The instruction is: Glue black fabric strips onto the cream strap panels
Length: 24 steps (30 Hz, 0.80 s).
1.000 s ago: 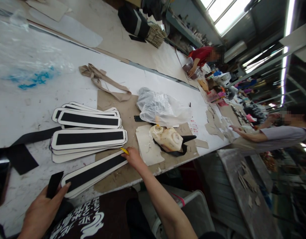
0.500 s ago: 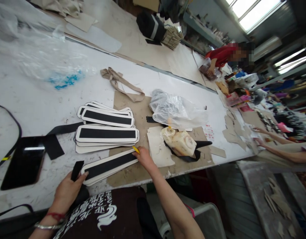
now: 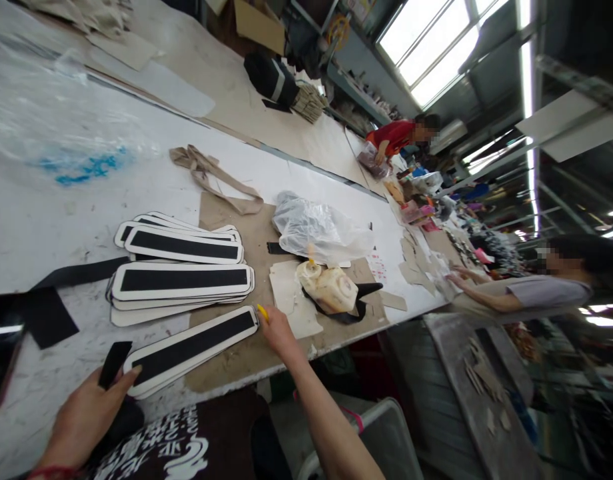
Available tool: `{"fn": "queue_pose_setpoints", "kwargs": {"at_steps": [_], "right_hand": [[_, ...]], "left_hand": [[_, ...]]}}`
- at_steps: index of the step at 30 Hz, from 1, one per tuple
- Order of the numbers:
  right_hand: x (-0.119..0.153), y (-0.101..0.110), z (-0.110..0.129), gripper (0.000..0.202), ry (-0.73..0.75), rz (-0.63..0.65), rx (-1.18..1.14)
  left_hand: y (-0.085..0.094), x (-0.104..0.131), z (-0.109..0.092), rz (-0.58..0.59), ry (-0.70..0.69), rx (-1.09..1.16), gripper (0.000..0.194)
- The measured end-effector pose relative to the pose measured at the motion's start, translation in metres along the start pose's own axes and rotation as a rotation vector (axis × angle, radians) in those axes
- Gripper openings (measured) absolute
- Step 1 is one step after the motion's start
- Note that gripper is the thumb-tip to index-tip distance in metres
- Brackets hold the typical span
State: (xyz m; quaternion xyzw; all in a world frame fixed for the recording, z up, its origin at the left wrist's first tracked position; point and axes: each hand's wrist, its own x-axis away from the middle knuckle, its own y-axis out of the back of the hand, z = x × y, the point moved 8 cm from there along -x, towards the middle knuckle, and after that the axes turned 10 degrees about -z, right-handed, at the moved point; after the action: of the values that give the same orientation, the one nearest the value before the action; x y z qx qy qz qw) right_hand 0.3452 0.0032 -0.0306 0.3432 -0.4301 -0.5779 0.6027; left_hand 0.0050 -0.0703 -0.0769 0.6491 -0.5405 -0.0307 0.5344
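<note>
My left hand [image 3: 86, 410] is closed around a black fabric strip [image 3: 115, 363], whose end sticks up between thumb and fingers. Its thumb rests at the left end of a long white panel [image 3: 196, 353] with rounded corners and a black band along its middle. Another panel edge shows beneath. Just past the panel's right end is my right hand [image 3: 280, 337], its fingers pinching a small yellow object [image 3: 263, 313], mostly hidden by the hand. Behind lie two fanned stacks of similar panels, a nearer stack [image 3: 181, 280] and a farther stack [image 3: 184, 243].
Right of the stacks stand a stained cream plastic container [image 3: 331, 288] and a crumpled clear bag [image 3: 319, 227]. A beige strap [image 3: 216, 180] lies behind. A dark phone-like slab [image 3: 1, 360] is at left. Two co-workers, one in red [image 3: 394, 137], are farther along the table.
The view has swung right and up, so everything sits farther left. My right hand has drawn off the panel's right end, which now shows fully. My left hand keeps its hold.
</note>
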Motion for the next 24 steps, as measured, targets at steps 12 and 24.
{"fn": "queue_pose_setpoints", "kwargs": {"at_steps": [12,24], "right_hand": [[0.003,0.0,0.002,0.015,-0.127,-0.084,-0.163],[0.016,0.004,0.007,0.035,-0.4,0.228,-0.886]], "left_hand": [[0.001,0.007,-0.002,-0.009,0.016,-0.028,0.042],[0.032,0.043,-0.008,0.153,0.311,0.739,0.058]]}}
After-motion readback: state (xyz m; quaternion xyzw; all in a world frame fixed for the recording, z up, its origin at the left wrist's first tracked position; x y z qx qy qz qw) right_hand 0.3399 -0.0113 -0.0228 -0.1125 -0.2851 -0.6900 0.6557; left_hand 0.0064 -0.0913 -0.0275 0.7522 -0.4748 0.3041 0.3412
